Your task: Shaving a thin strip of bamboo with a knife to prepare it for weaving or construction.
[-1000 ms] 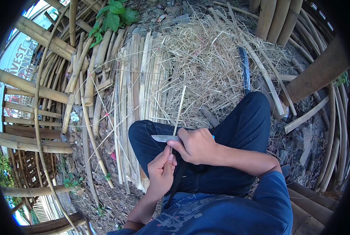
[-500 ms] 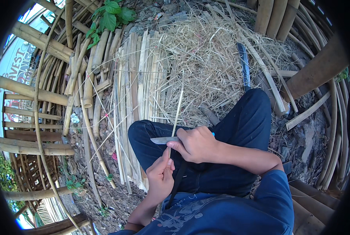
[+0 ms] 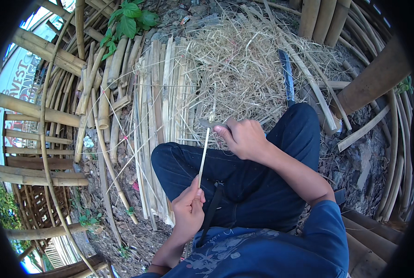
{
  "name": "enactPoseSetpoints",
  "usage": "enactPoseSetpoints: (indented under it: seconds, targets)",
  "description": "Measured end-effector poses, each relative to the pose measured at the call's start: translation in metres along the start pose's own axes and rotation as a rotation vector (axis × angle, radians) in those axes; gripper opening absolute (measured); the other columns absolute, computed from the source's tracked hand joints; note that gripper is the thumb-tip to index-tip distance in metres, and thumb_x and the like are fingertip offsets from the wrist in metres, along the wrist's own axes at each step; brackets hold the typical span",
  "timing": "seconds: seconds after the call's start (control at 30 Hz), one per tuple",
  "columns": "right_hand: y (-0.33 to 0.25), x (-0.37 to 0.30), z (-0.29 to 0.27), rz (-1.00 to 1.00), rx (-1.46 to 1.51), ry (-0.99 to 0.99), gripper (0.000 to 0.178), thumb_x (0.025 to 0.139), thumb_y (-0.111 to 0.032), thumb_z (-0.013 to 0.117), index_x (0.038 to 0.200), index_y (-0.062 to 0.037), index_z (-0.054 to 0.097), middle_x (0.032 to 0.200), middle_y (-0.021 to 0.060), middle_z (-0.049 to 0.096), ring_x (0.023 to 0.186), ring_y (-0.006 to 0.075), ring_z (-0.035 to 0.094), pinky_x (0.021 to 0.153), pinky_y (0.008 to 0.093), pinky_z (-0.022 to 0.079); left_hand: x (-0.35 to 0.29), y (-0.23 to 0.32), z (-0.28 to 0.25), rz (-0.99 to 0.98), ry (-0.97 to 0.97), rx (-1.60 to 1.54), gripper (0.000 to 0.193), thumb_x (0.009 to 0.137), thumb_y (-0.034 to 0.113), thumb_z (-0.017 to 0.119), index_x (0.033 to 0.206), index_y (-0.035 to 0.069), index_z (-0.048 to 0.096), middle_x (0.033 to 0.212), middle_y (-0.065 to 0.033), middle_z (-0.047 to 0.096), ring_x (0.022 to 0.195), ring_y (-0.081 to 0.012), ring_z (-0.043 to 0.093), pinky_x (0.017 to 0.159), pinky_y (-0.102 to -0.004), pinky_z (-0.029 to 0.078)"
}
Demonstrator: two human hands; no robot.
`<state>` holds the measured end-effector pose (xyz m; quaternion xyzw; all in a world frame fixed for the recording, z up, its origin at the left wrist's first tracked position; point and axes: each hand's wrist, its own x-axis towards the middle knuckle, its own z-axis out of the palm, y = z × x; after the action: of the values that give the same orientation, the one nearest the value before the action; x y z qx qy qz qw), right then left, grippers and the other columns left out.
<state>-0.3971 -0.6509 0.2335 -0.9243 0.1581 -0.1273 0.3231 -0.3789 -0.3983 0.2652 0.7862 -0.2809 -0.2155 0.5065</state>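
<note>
My left hand (image 3: 189, 206) is closed around the lower end of a thin, pale bamboo strip (image 3: 203, 159), which points up and away from me over my left leg. In my right hand (image 3: 245, 138) is a knife (image 3: 208, 123), its short blade pointing left. That blade lies across the strip near its far part, and my right thumb presses close to it. The knife's handle is hidden inside my fist. Beyond the blade, the strip's far end blends into a heap of thin shavings (image 3: 244, 78).
Split bamboo slats (image 3: 167, 92) lie side by side left of the shavings. A long dark blade (image 3: 287, 76) rests by my right knee. Bamboo poles (image 3: 40, 46) form a frame on the left; a thick post (image 3: 376, 83) stands at the right.
My right hand has slid the knife away from me along the strip, up from close to my left hand. My left hand has stayed nearly still.
</note>
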Motion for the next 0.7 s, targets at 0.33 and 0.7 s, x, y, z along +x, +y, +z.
enactPoseSetpoints:
  seconds: [0.33,0.7]
  targets:
    - [-0.010,-0.005,-0.003,0.046,0.292,0.082,0.050,0.098,-0.040,0.045,0.075,0.0014,0.060,0.055,0.0223,0.056,0.055,0.0409,0.061,0.055,0.0488,0.048,0.007,0.000,-0.012,-0.314,-0.074,-0.493,0.037,0.101,0.011,0.047,0.137,0.003,0.049,0.076,-0.0028,0.054,0.051,-0.0033,0.033,0.043,-0.0170,0.027]
    - [-0.041,-0.036,0.025,-0.490,0.080,0.050,0.048,0.093,-0.043,0.054,0.069,-0.0014,0.054,0.047,0.0155,0.052,0.040,0.0326,0.055,0.039,0.0426,0.043,0.021,0.011,-0.023,-0.393,-0.223,-0.686,0.028,0.102,0.008,0.044,0.127,0.001,0.056,0.072,-0.0020,0.046,0.052,-0.0044,0.032,0.042,-0.0189,0.026]
